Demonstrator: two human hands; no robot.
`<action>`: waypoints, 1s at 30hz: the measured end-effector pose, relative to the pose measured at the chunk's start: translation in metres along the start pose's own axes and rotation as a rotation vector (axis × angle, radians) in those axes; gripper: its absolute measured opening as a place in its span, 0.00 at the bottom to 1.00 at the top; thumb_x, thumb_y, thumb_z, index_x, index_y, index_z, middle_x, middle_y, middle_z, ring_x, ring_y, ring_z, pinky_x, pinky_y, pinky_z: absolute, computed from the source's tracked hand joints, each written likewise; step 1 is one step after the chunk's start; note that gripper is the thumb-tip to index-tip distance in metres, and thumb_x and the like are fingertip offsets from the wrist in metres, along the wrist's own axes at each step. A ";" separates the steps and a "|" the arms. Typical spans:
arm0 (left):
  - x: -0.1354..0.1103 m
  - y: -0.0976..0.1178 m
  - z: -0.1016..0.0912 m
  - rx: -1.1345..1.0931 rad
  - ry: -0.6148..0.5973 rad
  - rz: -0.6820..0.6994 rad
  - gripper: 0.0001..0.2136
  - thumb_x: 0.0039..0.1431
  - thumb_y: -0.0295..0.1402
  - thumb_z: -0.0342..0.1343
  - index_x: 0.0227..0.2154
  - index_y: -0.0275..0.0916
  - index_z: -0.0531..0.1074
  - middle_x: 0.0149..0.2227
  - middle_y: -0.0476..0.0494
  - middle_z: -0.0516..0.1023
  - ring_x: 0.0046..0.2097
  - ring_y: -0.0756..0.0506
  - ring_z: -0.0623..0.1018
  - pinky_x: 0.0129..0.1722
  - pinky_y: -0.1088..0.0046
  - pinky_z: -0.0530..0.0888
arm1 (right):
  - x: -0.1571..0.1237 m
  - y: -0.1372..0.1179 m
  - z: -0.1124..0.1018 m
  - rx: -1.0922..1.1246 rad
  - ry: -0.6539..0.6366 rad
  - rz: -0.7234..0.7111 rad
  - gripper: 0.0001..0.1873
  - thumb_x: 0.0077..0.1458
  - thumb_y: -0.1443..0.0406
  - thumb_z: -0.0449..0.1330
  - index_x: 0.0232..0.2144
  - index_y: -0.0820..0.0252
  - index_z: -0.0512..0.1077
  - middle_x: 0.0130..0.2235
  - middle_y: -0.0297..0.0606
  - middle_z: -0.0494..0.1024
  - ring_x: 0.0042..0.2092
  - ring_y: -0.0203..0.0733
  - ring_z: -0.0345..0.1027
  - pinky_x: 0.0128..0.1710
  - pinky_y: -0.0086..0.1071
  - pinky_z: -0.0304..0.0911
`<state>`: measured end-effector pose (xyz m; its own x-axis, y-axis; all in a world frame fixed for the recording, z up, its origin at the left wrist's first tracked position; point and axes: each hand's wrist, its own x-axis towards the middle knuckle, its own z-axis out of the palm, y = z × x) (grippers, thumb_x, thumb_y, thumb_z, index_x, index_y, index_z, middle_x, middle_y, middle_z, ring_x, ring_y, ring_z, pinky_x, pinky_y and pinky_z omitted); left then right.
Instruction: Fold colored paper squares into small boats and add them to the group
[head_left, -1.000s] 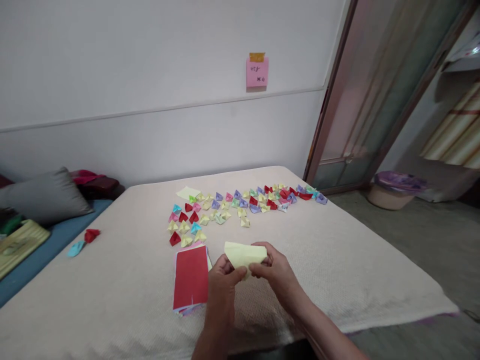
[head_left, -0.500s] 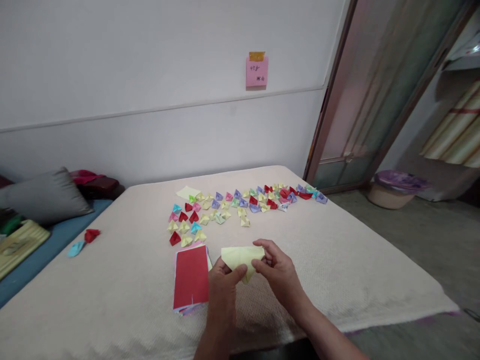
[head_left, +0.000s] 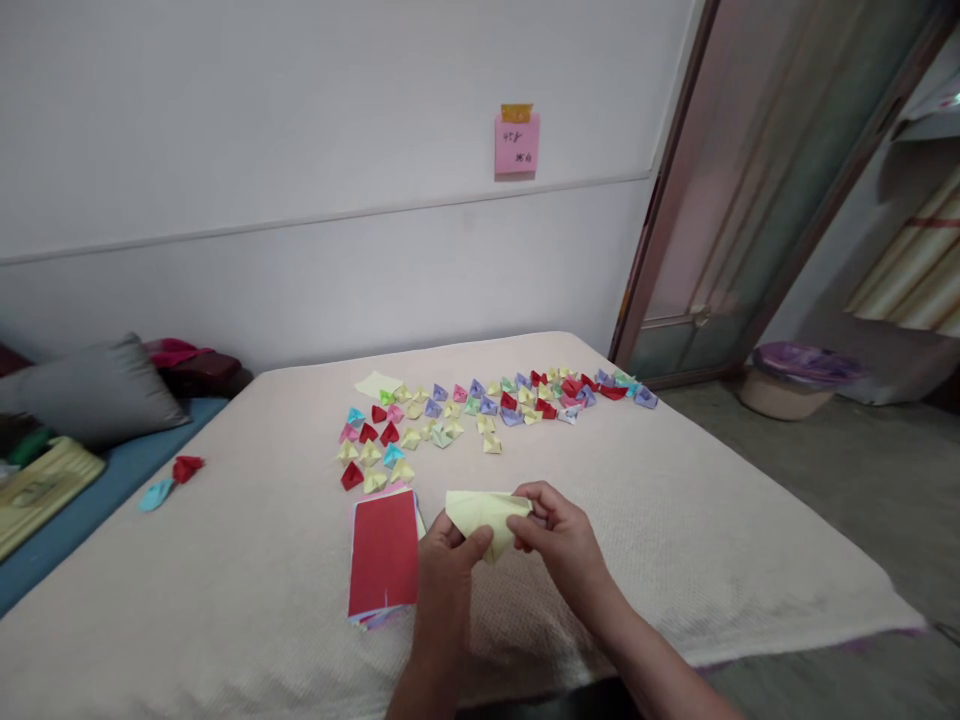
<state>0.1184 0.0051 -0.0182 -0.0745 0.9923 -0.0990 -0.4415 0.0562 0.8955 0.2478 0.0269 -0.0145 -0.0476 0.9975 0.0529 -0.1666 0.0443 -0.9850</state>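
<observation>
A pale yellow sheet of folded paper (head_left: 484, 510), wide along its top edge and narrowing to a point below, is held up between both hands above the cloth. My left hand (head_left: 448, 560) pinches its lower left part, thumb across the front. On the right edge, my right hand (head_left: 553, 522) grips the paper between thumb and fingers. A stack of coloured paper (head_left: 384, 555) with a red sheet on top lies just left of my left hand. Beyond the hands, several small folded paper boats (head_left: 491, 443) in yellow, red, blue, purple and pink spread in rows.
The surface has a cream cloth (head_left: 247, 560). A red folded piece (head_left: 187, 468) and a light blue one (head_left: 156, 495) lie at the left edge, near a grey cushion (head_left: 124, 395). A pale sheet (head_left: 377, 384) lies at the back. A lined bin (head_left: 795, 380) stands right.
The view has shifted very slightly. My right fingers have moved a little at the paper's right edge; both hands still hold it in the same place.
</observation>
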 end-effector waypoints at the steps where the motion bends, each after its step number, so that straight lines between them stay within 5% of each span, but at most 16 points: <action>1: 0.000 0.000 0.000 0.017 -0.001 0.005 0.15 0.46 0.32 0.61 0.38 0.33 0.74 0.34 0.41 0.79 0.34 0.45 0.75 0.34 0.72 0.69 | 0.001 -0.001 -0.001 0.015 0.004 0.009 0.09 0.42 0.66 0.61 0.30 0.59 0.67 0.18 0.25 0.66 0.21 0.33 0.60 0.22 0.26 0.54; 7: 0.003 0.005 -0.010 0.194 0.094 0.053 0.09 0.47 0.35 0.60 0.30 0.35 0.74 0.21 0.53 0.69 0.23 0.54 0.65 0.23 0.80 0.62 | 0.000 -0.010 -0.003 0.001 0.024 0.049 0.08 0.41 0.67 0.62 0.28 0.59 0.69 0.16 0.25 0.66 0.20 0.33 0.60 0.22 0.27 0.54; 13: 0.006 0.011 -0.015 0.296 0.140 0.119 0.25 0.48 0.33 0.58 0.51 0.38 0.63 0.18 0.58 0.61 0.21 0.54 0.63 0.22 0.80 0.62 | 0.001 -0.010 -0.006 -0.014 0.011 0.032 0.04 0.42 0.68 0.61 0.26 0.61 0.72 0.16 0.27 0.67 0.21 0.34 0.59 0.23 0.28 0.54; 16: 0.004 0.013 -0.014 0.359 0.106 0.161 0.25 0.50 0.33 0.57 0.53 0.38 0.62 0.18 0.59 0.58 0.21 0.53 0.63 0.23 0.80 0.63 | 0.002 -0.009 -0.009 0.025 0.012 0.027 0.03 0.42 0.69 0.61 0.25 0.61 0.73 0.18 0.28 0.68 0.22 0.33 0.59 0.24 0.28 0.53; 30: 0.003 0.013 -0.017 0.303 0.114 0.191 0.02 0.46 0.30 0.58 0.25 0.38 0.74 0.17 0.52 0.70 0.23 0.51 0.70 0.25 0.77 0.65 | 0.002 -0.007 -0.009 0.236 0.033 0.144 0.05 0.35 0.73 0.60 0.21 0.61 0.73 0.18 0.28 0.67 0.20 0.31 0.57 0.22 0.26 0.50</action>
<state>0.0973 0.0066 -0.0140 -0.2365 0.9703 0.0500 -0.1264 -0.0818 0.9886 0.2574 0.0295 -0.0087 -0.0564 0.9940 -0.0939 -0.3855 -0.1084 -0.9163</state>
